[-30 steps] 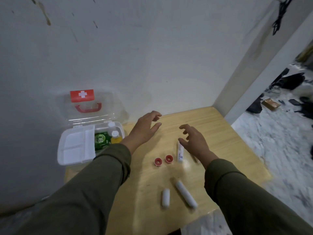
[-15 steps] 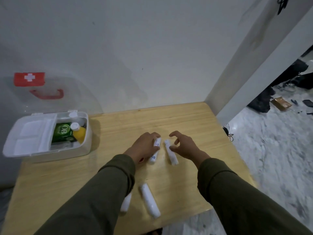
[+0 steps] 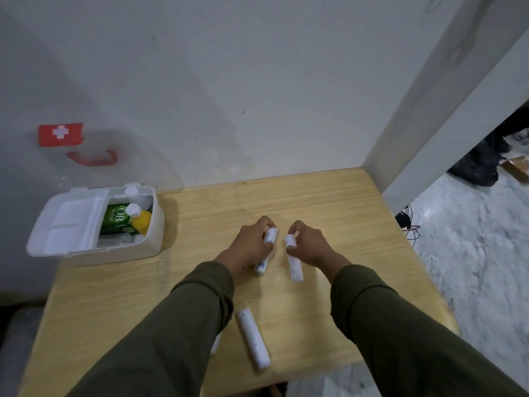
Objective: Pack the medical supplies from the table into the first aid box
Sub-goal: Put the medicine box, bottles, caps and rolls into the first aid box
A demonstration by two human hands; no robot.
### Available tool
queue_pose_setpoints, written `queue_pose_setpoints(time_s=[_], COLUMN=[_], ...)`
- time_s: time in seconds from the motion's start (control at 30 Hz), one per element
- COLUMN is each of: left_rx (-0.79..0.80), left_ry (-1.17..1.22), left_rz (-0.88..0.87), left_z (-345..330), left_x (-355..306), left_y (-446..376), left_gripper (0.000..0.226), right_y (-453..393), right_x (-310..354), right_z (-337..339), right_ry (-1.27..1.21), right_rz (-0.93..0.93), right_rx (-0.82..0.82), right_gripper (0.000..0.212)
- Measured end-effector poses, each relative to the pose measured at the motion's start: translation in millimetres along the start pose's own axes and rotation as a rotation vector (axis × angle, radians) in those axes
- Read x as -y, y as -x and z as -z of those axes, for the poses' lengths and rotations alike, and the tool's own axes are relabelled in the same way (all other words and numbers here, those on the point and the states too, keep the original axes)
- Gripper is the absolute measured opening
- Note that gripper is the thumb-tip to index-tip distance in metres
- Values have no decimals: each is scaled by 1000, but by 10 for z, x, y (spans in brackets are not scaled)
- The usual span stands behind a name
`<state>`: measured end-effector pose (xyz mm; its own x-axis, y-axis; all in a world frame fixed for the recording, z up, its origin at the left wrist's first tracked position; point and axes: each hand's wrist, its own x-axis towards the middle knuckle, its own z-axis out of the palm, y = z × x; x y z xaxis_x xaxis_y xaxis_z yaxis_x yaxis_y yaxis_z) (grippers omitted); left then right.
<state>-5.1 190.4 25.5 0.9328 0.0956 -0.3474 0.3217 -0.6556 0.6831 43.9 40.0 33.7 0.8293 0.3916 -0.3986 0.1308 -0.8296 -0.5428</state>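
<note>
Sitting open well to the left of both grips, the first aid box (image 3: 97,224) shows a green packet (image 3: 116,219) and a yellow bottle (image 3: 141,222) in its right part; its clear lid (image 3: 94,156) leans back against the wall. The left hand (image 3: 252,247) has its grip curled round a white roll (image 3: 266,250), fingers over the far end while the near end rests on the surface (image 3: 329,202). Just right of it, the right hand (image 3: 309,247) pinches the far end of a second white roll (image 3: 294,262) between thumb and fingertips. To do this step well, I judge each grip should close nearer the middle of its roll before lifting, so neither tips or slips on the way leftward to the box. A third roll (image 3: 253,338) lies nearer the body, below both grips. Something pale peeks from under the left sleeve (image 3: 183,325) there, too hidden to name. Print on the rolls is unreadable.
</note>
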Motion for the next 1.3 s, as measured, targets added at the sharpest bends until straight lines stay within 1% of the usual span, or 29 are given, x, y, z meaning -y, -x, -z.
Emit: queue_pose_setpoints(time_s=[0.13,0.3,0.47,0.6,0.67,0.8,0.9,1.07,1.2,1.3], left_rx=[-6,-52,-138,-249,-307,-416,-453,-425,-384,-388], left_ry=[60,89,156,181,183,206,206,165,115,113], left_rz=[-30,-133,-214,-293,-305,-293,-273,-225,-217,-216], left_z=[112,398,889,1374,1597,1942,2118,2236,2249,2224], left_x=[-5,14,89,267,405,732,978,1280,1423,1503], left_y=[90,242,480,710,821,1021,1130,1230,1247,1231], left_gripper=[26,25,23,23,23,21,20,24,20,18], right_y=[96,234,328,378,401,424,410,386,364,350], right_x=[86,401,937,1502,1786,2274,2526,2732,2789,2784], right_z=[18,54,47,-63,-161,-396,-563,-779,-876,-953], right_ry=[-59,-172,-209,-279,-291,-284,-264,-247,-233,-204], right_rz=[-2,10,76,143,186,270,312,353,369,383], right_rx=[-60,-171,-310,-398,-424,-440,-442,-437,-422,-390], right_gripper=[35,33,32,31,31,30,27,23,21,19])
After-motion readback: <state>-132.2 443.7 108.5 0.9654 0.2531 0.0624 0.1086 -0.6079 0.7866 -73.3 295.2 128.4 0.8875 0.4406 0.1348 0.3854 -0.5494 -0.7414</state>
